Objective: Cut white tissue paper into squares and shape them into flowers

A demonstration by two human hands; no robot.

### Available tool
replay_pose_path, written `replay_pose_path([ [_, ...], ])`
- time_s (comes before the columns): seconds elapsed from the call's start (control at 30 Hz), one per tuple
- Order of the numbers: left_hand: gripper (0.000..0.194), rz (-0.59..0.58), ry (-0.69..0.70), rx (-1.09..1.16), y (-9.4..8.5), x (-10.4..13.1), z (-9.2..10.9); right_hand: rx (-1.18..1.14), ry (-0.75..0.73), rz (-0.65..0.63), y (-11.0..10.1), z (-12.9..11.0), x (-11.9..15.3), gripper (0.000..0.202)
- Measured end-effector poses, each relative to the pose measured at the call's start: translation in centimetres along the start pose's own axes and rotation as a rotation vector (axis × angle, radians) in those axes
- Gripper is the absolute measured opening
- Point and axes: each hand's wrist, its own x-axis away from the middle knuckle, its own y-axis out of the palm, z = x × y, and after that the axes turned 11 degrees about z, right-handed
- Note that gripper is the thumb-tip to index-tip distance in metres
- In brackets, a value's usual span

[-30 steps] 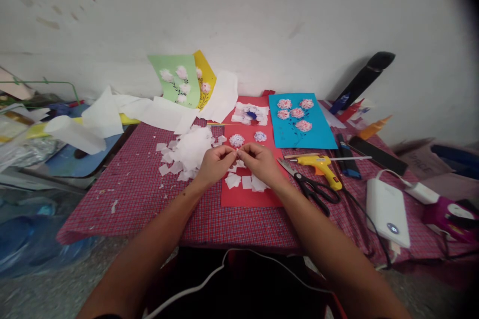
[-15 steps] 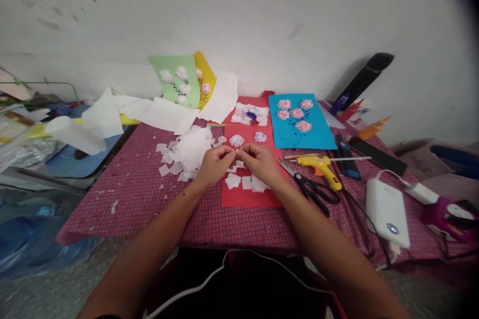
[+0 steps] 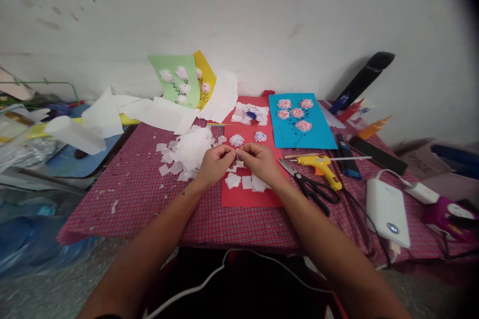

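Over the red sheet (image 3: 234, 198), my left hand (image 3: 217, 163) and my right hand (image 3: 259, 162) meet fingertip to fingertip. Both pinch a small piece of white tissue paper (image 3: 238, 155), mostly covered by the fingers. Just beyond the fingertips lie two crumpled paper flowers, a left one (image 3: 236, 140) and a right one (image 3: 260, 137), white with blue-purple specks. Several white paper squares (image 3: 246, 183) rest on the red sheet beneath my hands. To the left of my left hand is a heap of cut white paper squares (image 3: 191, 148).
Right of my hands lie black scissors (image 3: 312, 190) and a yellow glue gun (image 3: 318, 165). Behind them is a blue card (image 3: 279, 137) with pink flowers. A stained tissue (image 3: 241, 113) lies at the back. A white power bank (image 3: 387, 212) stands at right, a paper roll (image 3: 75, 134) at left.
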Motion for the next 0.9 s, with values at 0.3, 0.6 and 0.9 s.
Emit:
replay_pose_path([
  [0.3,0.017,-0.006,-0.012,0.051,0.03,0.05,0.24,-0.038,0.024,0.009,0.12,-0.03,0.0,0.027],
  [0.6,0.013,-0.004,-0.009,0.024,-0.01,0.11,0.61,-0.015,0.004,0.027,0.13,-0.25,0.12,0.022],
  [0.9,0.018,-0.011,-0.005,0.051,-0.08,0.05,0.32,0.014,-0.043,0.023,0.18,0.09,0.18,0.02],
])
